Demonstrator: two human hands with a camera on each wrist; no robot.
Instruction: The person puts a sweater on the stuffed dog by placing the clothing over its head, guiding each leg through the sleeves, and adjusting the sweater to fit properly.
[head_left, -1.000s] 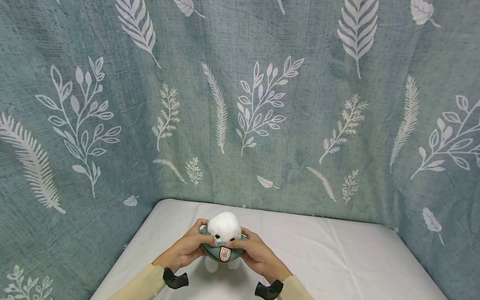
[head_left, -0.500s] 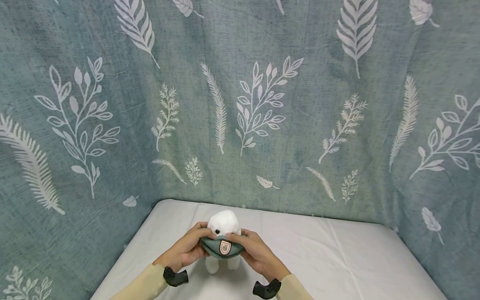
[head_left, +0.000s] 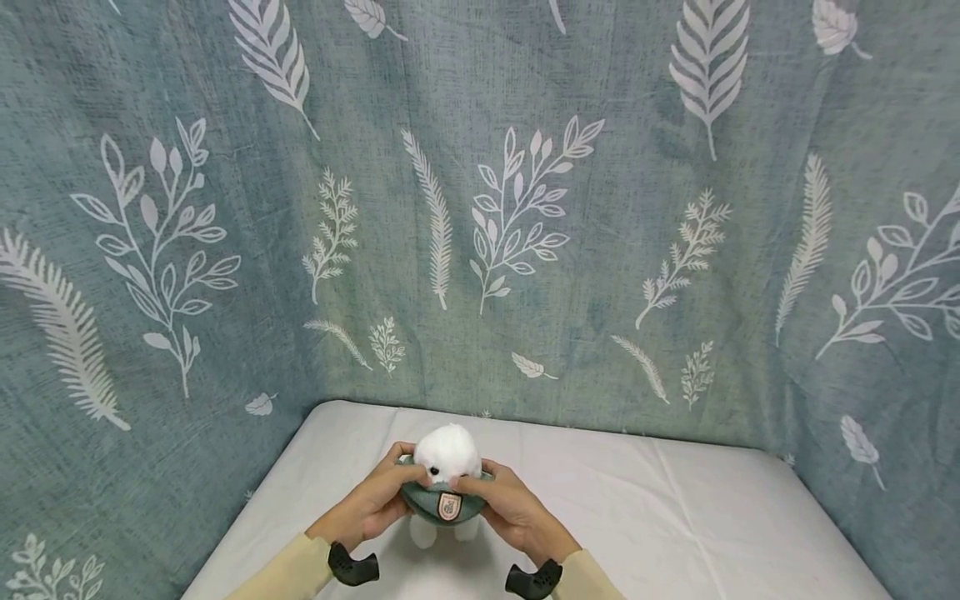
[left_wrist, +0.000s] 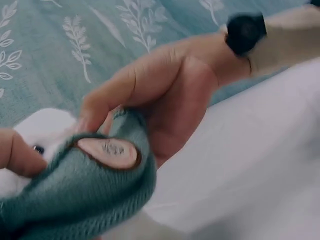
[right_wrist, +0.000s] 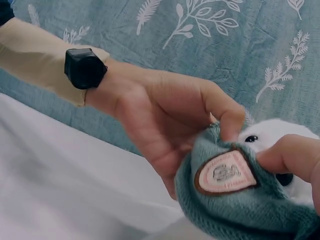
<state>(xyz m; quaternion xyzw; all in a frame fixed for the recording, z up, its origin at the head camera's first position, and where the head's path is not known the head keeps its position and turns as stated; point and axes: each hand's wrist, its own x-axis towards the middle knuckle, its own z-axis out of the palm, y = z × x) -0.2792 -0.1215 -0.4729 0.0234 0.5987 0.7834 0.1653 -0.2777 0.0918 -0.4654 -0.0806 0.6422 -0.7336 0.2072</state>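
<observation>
The green knit hat (head_left: 444, 500) is sitting lower than half a second ago, so more of the white plush toy's (head_left: 447, 454) head is showing above it. I'm pinching the hat's rim with my left hand (head_left: 371, 504) and my right hand (head_left: 513, 510), both close together around the toy, which is standing on the white sheet (head_left: 675, 517) near the leaf-print curtain (head_left: 525, 208).

I see soft, even light with faint shadows and no glare; my head view bends at its edges, and both wrist views are blurred up close.
</observation>
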